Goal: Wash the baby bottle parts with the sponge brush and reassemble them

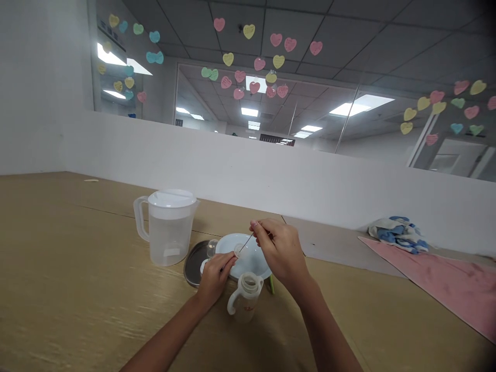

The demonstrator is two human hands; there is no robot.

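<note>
My left hand (213, 279) is closed, its fingertips pinching a small, pale round piece (237, 251) over the bowl; its exact kind is too small to tell. In my right hand (281, 250), raised higher and to the right, thumb and fingers pinch a thin dark stick (246, 243). The stick slants down so that its lower end meets the round piece. Below both hands stands an open translucent bottle (245, 305) with a side handle, upright and uncapped. Behind it is a pale blue-white bowl (225, 242), partly covered by my hands.
A lidded translucent pitcher (170, 232) stands at left. Beside it, a dark metal tray (190, 266) carries a small clear cup (211, 248) and a white round part (203, 265). A green strip (272, 285) shows beside the bowl. Further right lie a crumpled cloth (399, 235) and a pink cloth (445, 279).
</note>
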